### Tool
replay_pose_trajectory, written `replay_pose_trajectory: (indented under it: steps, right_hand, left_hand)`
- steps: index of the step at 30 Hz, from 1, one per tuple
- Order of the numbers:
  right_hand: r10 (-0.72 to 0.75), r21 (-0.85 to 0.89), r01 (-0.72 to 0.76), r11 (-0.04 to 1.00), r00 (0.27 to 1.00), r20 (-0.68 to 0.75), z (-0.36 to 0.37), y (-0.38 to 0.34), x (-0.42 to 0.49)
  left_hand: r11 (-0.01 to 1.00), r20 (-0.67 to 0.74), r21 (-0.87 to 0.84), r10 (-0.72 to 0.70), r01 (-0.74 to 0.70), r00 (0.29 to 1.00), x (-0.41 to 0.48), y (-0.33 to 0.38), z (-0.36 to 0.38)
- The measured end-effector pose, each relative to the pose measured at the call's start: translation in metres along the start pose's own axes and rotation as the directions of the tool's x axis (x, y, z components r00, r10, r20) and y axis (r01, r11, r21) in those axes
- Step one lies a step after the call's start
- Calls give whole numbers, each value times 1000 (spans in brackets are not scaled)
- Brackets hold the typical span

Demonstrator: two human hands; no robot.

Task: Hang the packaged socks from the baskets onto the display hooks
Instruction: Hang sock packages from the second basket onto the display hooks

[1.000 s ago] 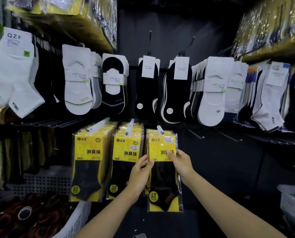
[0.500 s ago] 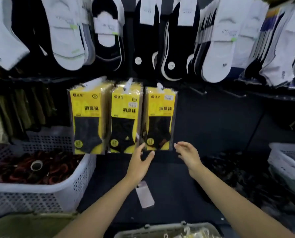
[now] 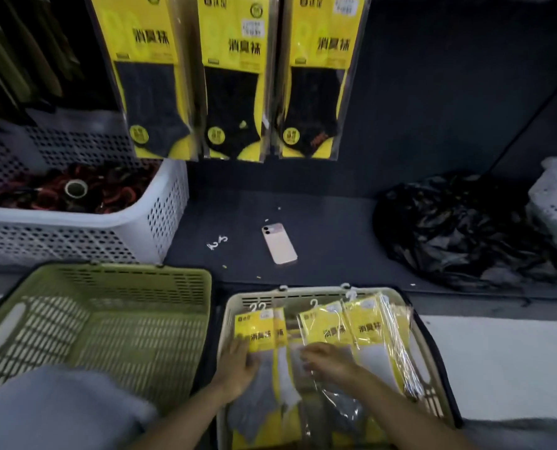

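Packaged socks [image 3: 368, 329] lie flat in the near beige basket [image 3: 316, 291], long axes running near-to-far with hangers pointing toward the far hung packs [image 3: 235, 76], and our left hand [image 3: 238, 362] and right hand [image 3: 329, 358] rest apart on 2 separate packs, though we cannot tell whether either grips.

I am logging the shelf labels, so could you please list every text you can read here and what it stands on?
"消臭袜": black print on the yellow card of the hanging sock packs, left, middle and right.
"消臭袜": on the loose sock packs in the beige basket.
Too small or blurred to read: the brand logos, white price stickers and round badges.
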State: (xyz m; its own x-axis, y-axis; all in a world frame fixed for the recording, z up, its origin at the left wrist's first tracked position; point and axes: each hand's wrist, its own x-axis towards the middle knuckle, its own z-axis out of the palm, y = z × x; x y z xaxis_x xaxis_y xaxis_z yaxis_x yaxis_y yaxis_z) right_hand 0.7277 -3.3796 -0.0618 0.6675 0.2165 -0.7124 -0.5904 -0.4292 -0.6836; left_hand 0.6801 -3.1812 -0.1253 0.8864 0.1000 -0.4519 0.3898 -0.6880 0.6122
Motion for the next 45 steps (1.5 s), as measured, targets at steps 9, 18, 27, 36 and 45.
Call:
replay_pose_trajectory:
  steps: [9,18,27,36,45]
  right_hand:
    - [-96,104,93,990,995,23,35,19,2]
    - [-264,-28,271,962,902,-343,-16,18,-5]
    - [-201,-155,159,975,929,-311,-33,31,-4]
    - [-313,277,363,890,927,-208,-35,-33,-25]
    - [-656,71,744,665,626,-421,-42,-141,-56]
  left_hand:
    - [973,-107,-177,133,-151,985,-12,1,27]
    - [815,58,-579,51,-8,997,-5,61,25]
    - [697,222,-649,-210,305,952,-2,80,47]
    - [615,208,-775,32,145,978,-8,94,-38]
    - [532,-149,-821,149,-206,978,-19,164,-135]
